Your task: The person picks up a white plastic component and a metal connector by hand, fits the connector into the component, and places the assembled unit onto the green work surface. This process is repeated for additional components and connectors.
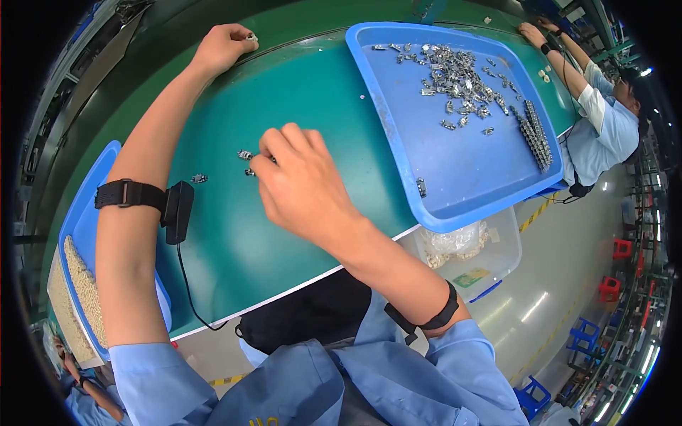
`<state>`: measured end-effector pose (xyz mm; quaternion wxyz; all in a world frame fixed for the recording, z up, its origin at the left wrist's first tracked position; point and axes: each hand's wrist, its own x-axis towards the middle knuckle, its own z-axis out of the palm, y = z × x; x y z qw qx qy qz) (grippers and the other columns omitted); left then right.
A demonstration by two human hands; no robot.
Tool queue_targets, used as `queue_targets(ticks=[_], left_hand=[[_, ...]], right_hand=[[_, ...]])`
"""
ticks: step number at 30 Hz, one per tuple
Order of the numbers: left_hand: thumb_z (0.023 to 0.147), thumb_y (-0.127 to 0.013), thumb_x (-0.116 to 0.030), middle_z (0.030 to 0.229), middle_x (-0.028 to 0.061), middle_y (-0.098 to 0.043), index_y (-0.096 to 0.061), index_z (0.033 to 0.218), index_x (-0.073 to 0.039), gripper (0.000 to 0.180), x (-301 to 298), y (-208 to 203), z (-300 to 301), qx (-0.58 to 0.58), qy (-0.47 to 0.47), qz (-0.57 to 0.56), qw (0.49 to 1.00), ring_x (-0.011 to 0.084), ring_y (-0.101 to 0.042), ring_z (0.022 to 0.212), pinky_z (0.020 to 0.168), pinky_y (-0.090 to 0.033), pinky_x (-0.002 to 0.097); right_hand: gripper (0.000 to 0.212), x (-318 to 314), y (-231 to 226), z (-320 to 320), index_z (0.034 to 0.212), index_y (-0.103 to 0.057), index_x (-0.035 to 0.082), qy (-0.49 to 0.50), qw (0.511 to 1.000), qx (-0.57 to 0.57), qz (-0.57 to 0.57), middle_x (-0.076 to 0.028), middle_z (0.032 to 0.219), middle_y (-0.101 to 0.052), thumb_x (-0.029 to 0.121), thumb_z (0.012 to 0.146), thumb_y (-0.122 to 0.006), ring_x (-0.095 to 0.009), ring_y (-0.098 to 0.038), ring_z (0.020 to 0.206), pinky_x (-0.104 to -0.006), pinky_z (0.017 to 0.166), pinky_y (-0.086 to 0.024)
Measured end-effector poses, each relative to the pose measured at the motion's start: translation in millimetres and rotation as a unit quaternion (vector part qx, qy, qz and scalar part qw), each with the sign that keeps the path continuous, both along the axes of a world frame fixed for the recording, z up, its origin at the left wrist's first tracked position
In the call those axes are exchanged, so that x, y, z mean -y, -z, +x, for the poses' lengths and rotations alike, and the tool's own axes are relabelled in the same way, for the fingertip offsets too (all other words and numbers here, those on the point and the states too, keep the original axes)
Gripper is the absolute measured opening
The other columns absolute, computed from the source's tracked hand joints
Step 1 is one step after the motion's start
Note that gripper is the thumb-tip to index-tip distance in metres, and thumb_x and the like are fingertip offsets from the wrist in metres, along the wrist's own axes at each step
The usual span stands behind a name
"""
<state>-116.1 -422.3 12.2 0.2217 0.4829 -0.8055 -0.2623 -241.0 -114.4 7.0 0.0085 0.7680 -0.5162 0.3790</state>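
My left hand (219, 51) reaches to the far left edge of the green table and pinches a small pale and metallic part (251, 37). Over the middle of the table, my right hand (302, 177) is closed, its fingertips down around a small metal part (273, 160) that is mostly hidden. Just left of those fingertips lies another small metal part (245, 154). A similar loose piece (199, 178) rests farther left, nearer my left forearm. To the right, a blue tray (398, 160) holds a heap of small metal parts (462, 78) and neat rows of them (536, 135).
A blue tray of cream-coloured pieces (85, 291) stands left of my forearm. A black box (179, 213) with a cable hangs at that forearm. A clear bin (497, 248) sits below the right tray. Co-workers are at far right (604, 128) and lower left (92, 397).
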Motion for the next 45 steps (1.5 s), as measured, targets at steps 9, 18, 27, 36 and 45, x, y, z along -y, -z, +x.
queue_targets(ticks=[9, 18, 27, 36, 45], left_hand=[[0.097, -0.069, -0.014, 0.108, 0.0134, -0.074, -0.067, 0.128, 0.004, 0.036, -44, -62, 71, -0.093, 0.036, -0.032, 0.994, 0.0196, -0.069, 0.104, 0.095, -0.055, 0.0343], [0.092, -0.072, -0.011, 0.112, 0.0108, -0.069, -0.068, 0.118, 0.002, 0.029, -285, -144, 283, 0.246, 0.054, -0.113, 0.961, 0.0211, -0.065, 0.105, 0.097, -0.052, 0.0352], [0.082, -0.073, -0.001, 0.107, 0.0099, -0.061, -0.073, 0.097, -0.001, 0.015, -414, -101, 335, 0.359, -0.074, -0.104, 0.925, 0.0274, -0.057, 0.116, 0.108, -0.045, 0.0416], [0.083, -0.072, -0.001, 0.108, 0.0087, -0.062, -0.074, 0.098, -0.002, 0.015, -403, -102, 331, 0.398, -0.065, -0.071, 0.913, 0.0268, -0.055, 0.117, 0.108, -0.042, 0.0407], [0.085, -0.07, -0.001, 0.107, 0.0088, -0.062, -0.075, 0.099, -0.003, 0.015, -397, -100, 330, 0.405, -0.064, -0.04, 0.911, 0.0263, -0.055, 0.115, 0.106, -0.042, 0.0402]], right_hand=[[0.008, 6, 4, 10, 0.09, -0.071, 0.007, -0.002, 0.998, -0.013, -0.06, -0.009, 0.097, -0.065, 0.004, 0.083, -0.073, -0.029, -0.061, 0.098, -0.0451, 0.09, -0.045], [0.013, -15, -19, 19, 0.1, -0.076, 0.005, -0.08, 0.996, -0.033, -0.037, -0.007, 0.089, -0.071, 0.004, 0.088, -0.071, -0.026, -0.067, 0.09, -0.0407, 0.096, -0.046], [0.017, -21, -14, 20, 0.103, -0.077, 0.004, -0.099, 0.987, -0.129, 0.01, -0.007, 0.098, -0.068, 0.005, 0.088, -0.07, -0.025, -0.064, 0.095, -0.041, 0.098, -0.044], [0.012, -19, -9, 22, 0.1, -0.077, 0.003, -0.098, 0.989, -0.111, -0.002, -0.007, 0.1, -0.068, 0.008, 0.089, -0.074, -0.026, -0.064, 0.096, -0.0396, 0.095, -0.046], [0.009, -17, -6, 19, 0.098, -0.076, 0.004, -0.111, 0.991, -0.071, 0.005, -0.007, 0.1, -0.069, 0.006, 0.089, -0.074, -0.026, -0.064, 0.097, -0.04, 0.094, -0.047]])
